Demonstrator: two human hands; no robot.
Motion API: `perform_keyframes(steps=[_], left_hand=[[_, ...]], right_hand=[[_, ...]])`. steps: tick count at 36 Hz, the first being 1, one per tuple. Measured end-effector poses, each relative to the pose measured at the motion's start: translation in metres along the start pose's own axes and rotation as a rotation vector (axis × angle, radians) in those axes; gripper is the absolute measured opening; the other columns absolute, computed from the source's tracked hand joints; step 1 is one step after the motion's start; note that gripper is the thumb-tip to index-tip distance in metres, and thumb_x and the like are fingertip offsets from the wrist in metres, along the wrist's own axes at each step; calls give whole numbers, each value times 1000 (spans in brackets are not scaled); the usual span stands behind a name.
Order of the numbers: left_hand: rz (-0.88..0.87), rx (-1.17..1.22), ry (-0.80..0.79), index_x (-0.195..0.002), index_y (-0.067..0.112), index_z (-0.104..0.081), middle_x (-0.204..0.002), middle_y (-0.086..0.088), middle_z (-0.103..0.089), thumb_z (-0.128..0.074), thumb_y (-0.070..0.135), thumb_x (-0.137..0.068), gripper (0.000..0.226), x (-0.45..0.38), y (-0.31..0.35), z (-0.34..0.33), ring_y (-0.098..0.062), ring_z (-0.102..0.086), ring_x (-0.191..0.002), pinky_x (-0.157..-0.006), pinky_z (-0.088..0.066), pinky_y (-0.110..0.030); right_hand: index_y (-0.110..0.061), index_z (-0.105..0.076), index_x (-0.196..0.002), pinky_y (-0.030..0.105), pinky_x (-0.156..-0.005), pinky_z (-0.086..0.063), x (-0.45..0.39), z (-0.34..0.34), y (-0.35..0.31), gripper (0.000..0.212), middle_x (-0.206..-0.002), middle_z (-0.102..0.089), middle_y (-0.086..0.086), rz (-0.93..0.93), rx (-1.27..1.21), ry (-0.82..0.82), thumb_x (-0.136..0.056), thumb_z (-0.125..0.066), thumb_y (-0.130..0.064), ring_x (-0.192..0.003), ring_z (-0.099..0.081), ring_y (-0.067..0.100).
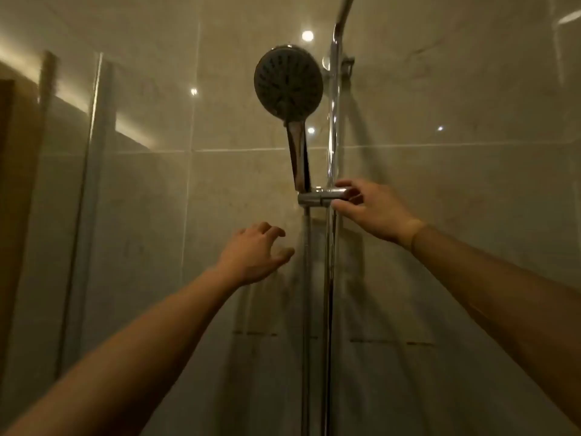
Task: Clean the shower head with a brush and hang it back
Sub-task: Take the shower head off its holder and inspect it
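both my forearms bare from the near edge up, no sleeves showing. left hand (256,253) and right hand (374,209) bare too, no gloves. a faint band line crosses my right wrist.

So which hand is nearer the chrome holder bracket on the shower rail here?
Right. The right hand pinches the chrome holder bracket from its right side, thumb and fingers around it. The left hand hovers lower and to the left, fingers spread, touching nothing.
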State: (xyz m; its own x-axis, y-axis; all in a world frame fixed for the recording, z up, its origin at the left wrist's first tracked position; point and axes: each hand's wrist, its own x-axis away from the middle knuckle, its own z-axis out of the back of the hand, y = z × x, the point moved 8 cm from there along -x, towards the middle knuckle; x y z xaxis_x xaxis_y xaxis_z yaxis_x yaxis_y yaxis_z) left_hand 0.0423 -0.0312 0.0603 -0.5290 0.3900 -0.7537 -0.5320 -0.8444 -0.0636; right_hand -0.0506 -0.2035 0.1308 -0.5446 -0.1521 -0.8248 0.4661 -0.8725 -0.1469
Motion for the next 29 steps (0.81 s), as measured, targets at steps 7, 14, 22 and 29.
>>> perform_keyframes(steps=[7,14,22,29], left_hand=[[64,-30,204,-135,34,-32,-145,-1,-31,-42,60,-87,56,-30,-18,-33,-26,-36,-131,-103,-34,-43],[27,-136,224,-147,38,12,-160,-2,14,-20,71,-87,75,-34,-30,-72,-27,13,-146,-114,-2,-62],[14,-113,308,-147,38,15,-157,0,24,-15,70,-89,73,-34,-34,-83,-24,24,-144,-112,14,-59],[10,-126,350,-150,34,5,-160,-3,12,-19,68,-89,74,-34,-34,-85,-26,13,-147,-113,8,-61]], right_hand=[[-26,-43,-139,31,-93,-47,-50,-1,-22,53,-127,-56,-1,56,-114,102,-89,-63,-31,-110,-52,11],[-30,-39,-141,25,-78,-50,-76,-12,-25,60,-126,-57,2,18,-290,56,-87,-67,-27,-108,-55,15],[-26,-42,-135,19,-64,-48,-84,-31,-24,44,-106,-63,-1,-9,-359,104,-94,-57,-23,-86,-61,10],[-25,-47,-126,35,-82,-54,-88,-36,-26,30,-114,-61,3,-17,-438,146,-96,-52,-20,-106,-60,24]])
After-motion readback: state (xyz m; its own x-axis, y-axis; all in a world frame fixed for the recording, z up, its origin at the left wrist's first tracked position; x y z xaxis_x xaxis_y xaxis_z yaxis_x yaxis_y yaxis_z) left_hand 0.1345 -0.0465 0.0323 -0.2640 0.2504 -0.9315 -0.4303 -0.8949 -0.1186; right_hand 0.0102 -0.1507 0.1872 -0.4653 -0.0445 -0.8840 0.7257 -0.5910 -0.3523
